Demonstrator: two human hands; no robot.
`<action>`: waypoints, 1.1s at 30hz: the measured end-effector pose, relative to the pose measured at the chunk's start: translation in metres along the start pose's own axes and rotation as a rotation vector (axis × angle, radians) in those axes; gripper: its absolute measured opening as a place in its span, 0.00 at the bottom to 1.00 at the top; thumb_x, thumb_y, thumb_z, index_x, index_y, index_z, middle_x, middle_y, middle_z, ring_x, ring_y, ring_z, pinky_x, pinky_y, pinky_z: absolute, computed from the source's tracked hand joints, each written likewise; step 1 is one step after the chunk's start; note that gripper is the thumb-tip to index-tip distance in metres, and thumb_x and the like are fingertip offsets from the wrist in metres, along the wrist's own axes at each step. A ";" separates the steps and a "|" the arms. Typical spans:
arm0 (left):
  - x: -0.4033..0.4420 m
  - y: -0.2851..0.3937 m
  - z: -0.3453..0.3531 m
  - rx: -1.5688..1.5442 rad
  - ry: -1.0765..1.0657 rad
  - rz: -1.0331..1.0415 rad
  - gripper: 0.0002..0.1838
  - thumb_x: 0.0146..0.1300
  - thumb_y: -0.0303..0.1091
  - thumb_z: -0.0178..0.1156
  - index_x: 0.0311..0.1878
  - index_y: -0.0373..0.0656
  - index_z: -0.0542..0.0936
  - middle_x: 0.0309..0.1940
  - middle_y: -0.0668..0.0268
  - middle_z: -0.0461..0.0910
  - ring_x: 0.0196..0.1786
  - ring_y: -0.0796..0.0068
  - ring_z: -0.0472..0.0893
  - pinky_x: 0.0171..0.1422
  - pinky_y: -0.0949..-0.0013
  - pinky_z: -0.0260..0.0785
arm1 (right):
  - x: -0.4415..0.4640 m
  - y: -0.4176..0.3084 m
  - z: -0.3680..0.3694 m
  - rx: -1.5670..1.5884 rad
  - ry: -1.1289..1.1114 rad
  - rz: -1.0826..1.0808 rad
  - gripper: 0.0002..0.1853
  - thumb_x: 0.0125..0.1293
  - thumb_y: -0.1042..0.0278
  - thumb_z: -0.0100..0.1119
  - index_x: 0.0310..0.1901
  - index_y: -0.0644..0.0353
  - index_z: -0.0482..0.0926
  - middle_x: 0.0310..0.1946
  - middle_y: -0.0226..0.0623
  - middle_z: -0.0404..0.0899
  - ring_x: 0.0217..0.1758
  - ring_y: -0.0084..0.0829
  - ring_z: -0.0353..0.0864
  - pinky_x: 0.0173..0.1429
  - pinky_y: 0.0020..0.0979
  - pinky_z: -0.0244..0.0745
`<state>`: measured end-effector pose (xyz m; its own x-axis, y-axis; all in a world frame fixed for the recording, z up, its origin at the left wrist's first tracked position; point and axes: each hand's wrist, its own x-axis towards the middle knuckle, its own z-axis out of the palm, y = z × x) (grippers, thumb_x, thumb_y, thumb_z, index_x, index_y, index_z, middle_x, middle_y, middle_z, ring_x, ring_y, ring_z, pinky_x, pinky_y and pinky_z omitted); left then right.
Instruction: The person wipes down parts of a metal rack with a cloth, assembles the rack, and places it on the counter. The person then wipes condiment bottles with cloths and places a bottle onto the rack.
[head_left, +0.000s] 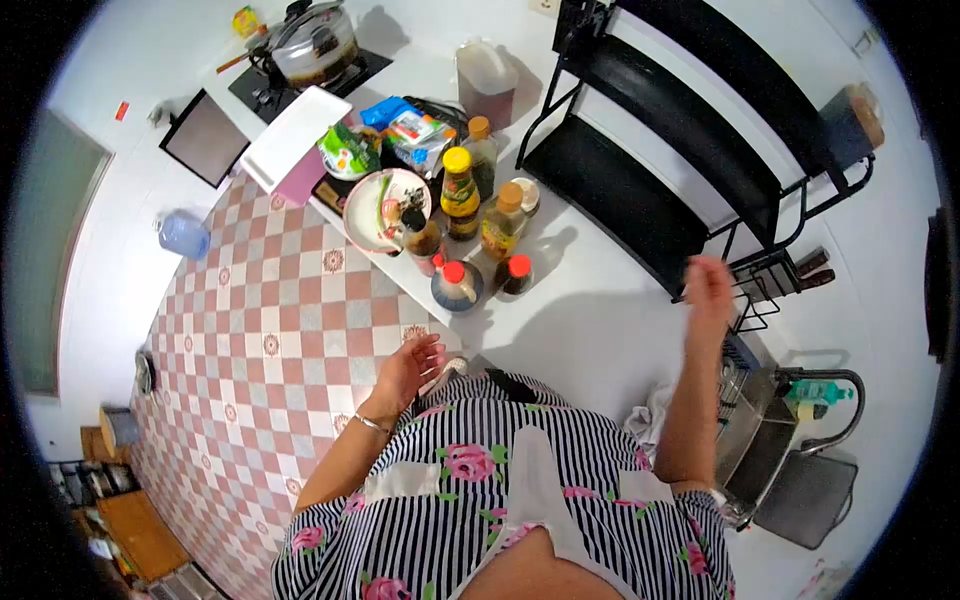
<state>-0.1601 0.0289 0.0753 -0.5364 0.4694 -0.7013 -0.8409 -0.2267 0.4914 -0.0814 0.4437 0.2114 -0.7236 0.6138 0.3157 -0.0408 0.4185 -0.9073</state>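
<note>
My left hand (408,370) is held low beside the counter's front edge, fingers loosely apart and nothing in them. Raised over the right part of the counter, my right hand (708,295) is near the black shelf rack (620,190); its fingers are smeared, and I see no object in it. Nearest the left hand stand a dark bottle with a red cap (457,288) and a smaller red-capped bottle (516,278). Behind them are a yellow-capped bottle (460,200), an orange-capped bottle (503,225) and a white bowl (370,215) holding a green stalk and dark bits.
A glass-lidded pot (312,50) sits on the stove at the back left. Plastic food packets (410,135) and a pink bin with a white lid (297,150) crowd the counter. Knives (815,268), a sink (755,450) and its tap (850,410) are at right.
</note>
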 end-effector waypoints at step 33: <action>-0.016 -0.013 -0.027 -0.034 -0.056 0.029 0.22 0.69 0.52 0.47 0.55 0.47 0.73 0.44 0.70 0.77 0.47 0.73 0.76 0.55 0.69 0.66 | -0.043 0.038 0.181 -0.382 -0.404 -0.166 0.14 0.52 0.62 0.68 0.36 0.59 0.77 0.27 0.34 0.77 0.27 0.33 0.77 0.33 0.32 0.72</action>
<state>-0.1422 0.0017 0.0662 -0.5563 0.5088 -0.6569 -0.8277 -0.2695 0.4922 -0.1764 0.3116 0.1132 -0.9375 0.2462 0.2460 0.0209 0.7454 -0.6663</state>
